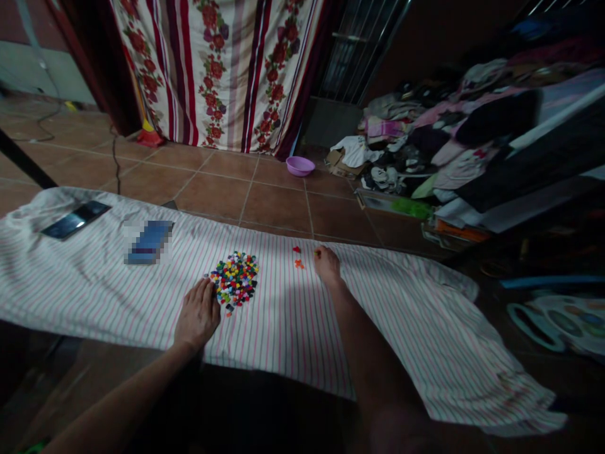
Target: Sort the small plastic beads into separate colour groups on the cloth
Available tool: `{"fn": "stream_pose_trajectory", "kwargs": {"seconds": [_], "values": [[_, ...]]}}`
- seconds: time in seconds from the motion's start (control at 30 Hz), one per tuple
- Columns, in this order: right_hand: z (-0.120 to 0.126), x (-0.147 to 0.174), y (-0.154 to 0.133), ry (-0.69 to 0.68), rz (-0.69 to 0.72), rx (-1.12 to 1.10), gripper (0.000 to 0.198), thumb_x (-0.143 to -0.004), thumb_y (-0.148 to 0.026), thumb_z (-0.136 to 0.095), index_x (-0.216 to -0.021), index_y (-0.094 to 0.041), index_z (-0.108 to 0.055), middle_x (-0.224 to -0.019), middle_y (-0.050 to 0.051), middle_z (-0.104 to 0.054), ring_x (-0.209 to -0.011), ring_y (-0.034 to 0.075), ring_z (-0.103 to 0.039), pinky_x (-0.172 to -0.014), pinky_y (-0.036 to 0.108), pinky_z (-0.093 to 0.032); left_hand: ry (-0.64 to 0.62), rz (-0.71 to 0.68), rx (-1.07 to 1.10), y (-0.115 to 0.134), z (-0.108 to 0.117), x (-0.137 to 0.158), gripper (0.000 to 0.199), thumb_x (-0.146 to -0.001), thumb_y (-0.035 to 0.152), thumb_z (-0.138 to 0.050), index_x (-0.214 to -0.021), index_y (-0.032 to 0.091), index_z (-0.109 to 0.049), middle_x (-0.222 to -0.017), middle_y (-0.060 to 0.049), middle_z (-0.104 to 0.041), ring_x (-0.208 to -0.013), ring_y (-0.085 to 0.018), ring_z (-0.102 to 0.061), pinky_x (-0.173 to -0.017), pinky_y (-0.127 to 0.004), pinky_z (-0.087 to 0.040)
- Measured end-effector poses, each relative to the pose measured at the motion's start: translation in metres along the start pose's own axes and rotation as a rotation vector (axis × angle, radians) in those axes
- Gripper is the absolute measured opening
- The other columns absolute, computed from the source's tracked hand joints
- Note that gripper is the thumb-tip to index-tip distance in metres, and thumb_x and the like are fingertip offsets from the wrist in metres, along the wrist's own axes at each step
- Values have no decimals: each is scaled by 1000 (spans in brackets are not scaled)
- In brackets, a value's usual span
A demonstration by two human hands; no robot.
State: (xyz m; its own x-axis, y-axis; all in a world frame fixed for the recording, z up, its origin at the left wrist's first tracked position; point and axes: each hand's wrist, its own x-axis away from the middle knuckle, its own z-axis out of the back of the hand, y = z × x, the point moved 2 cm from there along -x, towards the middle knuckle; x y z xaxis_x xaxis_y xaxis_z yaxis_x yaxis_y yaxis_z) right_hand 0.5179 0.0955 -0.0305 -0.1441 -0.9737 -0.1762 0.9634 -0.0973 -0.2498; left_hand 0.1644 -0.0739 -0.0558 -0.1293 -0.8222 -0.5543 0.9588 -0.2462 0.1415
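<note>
A pile of small multicoloured pieces [236, 277], like beads or tiny blocks, lies on a striped cloth [283, 315]. My left hand [198, 312] rests palm down at the left edge of this pile, its fingers stretched out and touching the nearest pieces. To the right, a small red cluster [296, 250] and a small orange cluster [299, 263] lie apart from the pile. Just right of these, my right hand [328, 265] is closed in a pinch at the cloth's far side. A tiny yellowish piece [317, 253] shows at its fingertips; its exact shape is too small to tell.
A dark phone [78, 219] and a blurred-out blue packet or booklet [150, 242] lie on the cloth's left part. Beyond it are a tiled floor [212, 189], a purple basin [300, 166] and a flowered curtain [212, 75]. Heaped clothes [425, 132] fill the right.
</note>
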Motion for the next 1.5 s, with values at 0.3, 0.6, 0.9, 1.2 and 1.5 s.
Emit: {"fn": "stream_pose_trajectory", "kwargs": {"seconds": [0.3,0.6,0.9,1.2,1.5], "values": [[3,1,-14,-26,32,7,23,-88,-12,-45,-100,-16,-64,-100,8,-66,-94,18,-59,-79,25,-40,13,-31,-50,1,1,0,38,-89,21,-40,-123,5,-48,-124,-21,-57,-120,-31,-51,-97,-46,-45],[9,-1,-16,-100,-18,101,29,-94,-18,-39,-105,-15,-66,-103,11,-65,-93,18,-59,-80,25,-40,-11,-15,-34,1,1,0,39,-88,21,-41,-123,4,-48,-124,-22,-57,-121,-32,-50,-97,-47,-45],[7,-5,-11,-125,-5,99,27,-93,-22,-43,-109,-17,-65,-106,10,-64,-97,18,-58,-80,25,-40,-1,1,7,0,-1,1,43,-88,22,-41,-129,9,-45,-127,-21,-56,-124,-31,-49,-99,-48,-44],[-1,-9,-1,-96,54,53,25,-87,-19,-51,-108,-17,-66,-106,9,-63,-96,18,-58,-82,25,-42,0,4,15,-1,-2,2,43,-88,23,-40,-129,10,-44,-125,-20,-56,-124,-31,-48,-99,-49,-44],[-5,-9,4,-41,65,52,22,-87,-18,-50,-102,-12,-65,-99,11,-63,-92,18,-57,-81,25,-42,-10,13,21,0,-2,2,41,-88,23,-40,-127,9,-46,-126,-20,-56,-124,-31,-48,-100,-48,-42]]}}
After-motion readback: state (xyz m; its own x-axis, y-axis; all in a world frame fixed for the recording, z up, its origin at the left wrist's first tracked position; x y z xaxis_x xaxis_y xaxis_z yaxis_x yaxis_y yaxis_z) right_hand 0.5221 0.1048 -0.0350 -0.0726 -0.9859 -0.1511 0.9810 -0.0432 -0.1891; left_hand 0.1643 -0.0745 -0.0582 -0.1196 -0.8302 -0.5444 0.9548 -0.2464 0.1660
